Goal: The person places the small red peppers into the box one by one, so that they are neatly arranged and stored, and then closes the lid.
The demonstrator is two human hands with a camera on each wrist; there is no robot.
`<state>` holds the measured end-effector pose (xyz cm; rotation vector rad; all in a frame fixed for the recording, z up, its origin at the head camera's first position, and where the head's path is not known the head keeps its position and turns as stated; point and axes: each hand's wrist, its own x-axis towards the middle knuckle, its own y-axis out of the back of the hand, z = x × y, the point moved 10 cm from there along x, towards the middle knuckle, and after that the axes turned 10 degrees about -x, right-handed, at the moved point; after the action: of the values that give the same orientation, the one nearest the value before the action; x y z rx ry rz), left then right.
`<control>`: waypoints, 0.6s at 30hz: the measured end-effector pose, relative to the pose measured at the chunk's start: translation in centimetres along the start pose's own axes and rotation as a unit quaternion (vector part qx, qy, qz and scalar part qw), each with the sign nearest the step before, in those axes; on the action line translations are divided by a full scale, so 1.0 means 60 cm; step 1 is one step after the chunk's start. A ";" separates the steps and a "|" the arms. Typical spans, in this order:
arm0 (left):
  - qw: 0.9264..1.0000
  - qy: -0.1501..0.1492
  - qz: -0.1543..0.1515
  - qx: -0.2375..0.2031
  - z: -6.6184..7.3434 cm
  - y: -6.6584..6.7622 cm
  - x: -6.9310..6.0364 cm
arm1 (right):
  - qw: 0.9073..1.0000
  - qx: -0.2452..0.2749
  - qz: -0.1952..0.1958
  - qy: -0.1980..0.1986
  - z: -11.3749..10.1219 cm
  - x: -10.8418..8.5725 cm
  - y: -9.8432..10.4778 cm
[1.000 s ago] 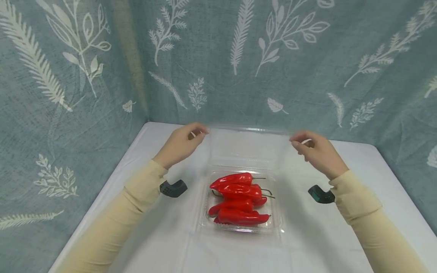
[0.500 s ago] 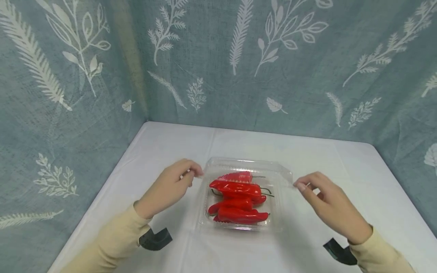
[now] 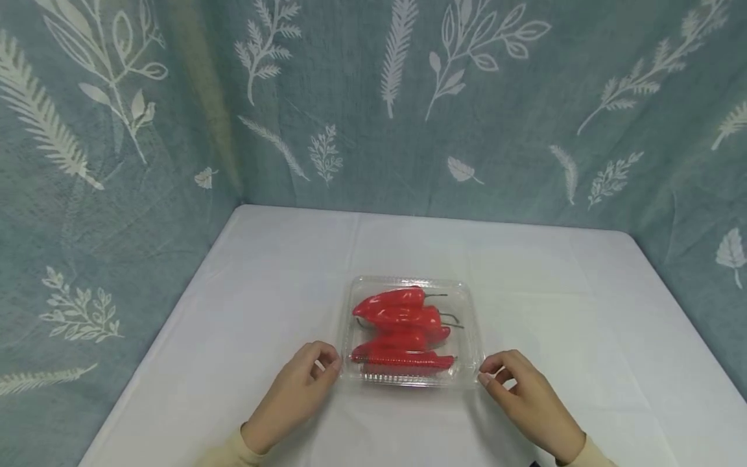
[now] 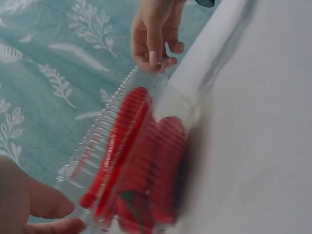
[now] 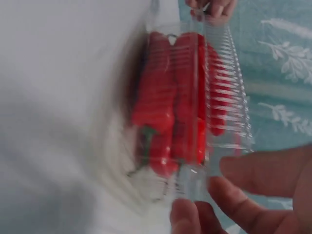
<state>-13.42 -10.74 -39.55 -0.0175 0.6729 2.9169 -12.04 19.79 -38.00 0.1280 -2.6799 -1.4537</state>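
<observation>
A clear plastic clamshell box (image 3: 467, 305) lies on the table with several red peppers (image 3: 403, 318) inside, their stems pointing right. The box's ridged lid (image 4: 92, 141) lies over the peppers; whether its rim meets the base all round I cannot tell. At the front left corner my left hand (image 3: 297, 395) pinches the lid's edge between thumb and fingers. My right hand (image 3: 528, 402) pinches the edge at the front right corner, its thumb and fingers (image 5: 258, 170) close by in the right wrist view. Both wrist views are partly blurred.
A white cloth (image 3: 280, 259) covers the table. Behind it and along the left side hangs a blue-green curtain (image 3: 362, 168) with white leaf patterns.
The lid, raised upright behind the peppers a second ago, has swung forward and down over them. Both hands have travelled with it, towards the table's near side.
</observation>
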 end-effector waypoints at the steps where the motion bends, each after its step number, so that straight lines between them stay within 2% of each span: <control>1: 1.000 0.004 0.006 -0.004 -0.006 -0.002 -0.002 | 1.000 0.005 -0.001 -0.013 0.005 -0.001 -0.005; 4: 0.999 0.020 0.014 -0.025 -0.022 -0.010 -0.009 | 0.996 0.033 -0.015 -0.075 0.026 -0.003 -0.020; 6: 0.998 0.031 0.016 -0.042 -0.030 -0.016 -0.012 | 0.988 0.076 -0.035 -0.130 0.043 -0.006 -0.034; 9: 0.994 0.057 0.011 -0.097 -0.041 -0.027 -0.014 | 0.964 0.163 -0.075 -0.197 0.064 -0.013 -0.060; 11: 0.986 0.077 0.013 -0.146 -0.048 -0.034 -0.014 | 0.942 0.224 -0.110 -0.222 0.072 -0.018 -0.081; 12: 0.982 0.089 0.013 -0.167 -0.053 -0.037 -0.015 | 0.932 0.254 -0.128 -0.224 0.072 -0.020 -0.091; 15: 0.972 0.120 0.006 -0.201 -0.064 -0.050 -0.017 | 0.908 0.319 -0.177 -0.206 0.063 -0.028 -0.115; 17: 0.968 0.131 0.005 -0.214 -0.069 -0.057 -0.018 | 0.900 0.345 -0.189 -0.186 0.056 -0.032 -0.123; 18: 0.967 0.132 0.002 -0.220 -0.070 -0.062 -0.018 | 0.899 0.352 -0.187 -0.180 0.053 -0.033 -0.125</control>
<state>-11.89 -9.44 -44.89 -0.4574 0.0398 3.0301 -10.24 18.61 -46.07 0.4873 -3.5191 -0.4984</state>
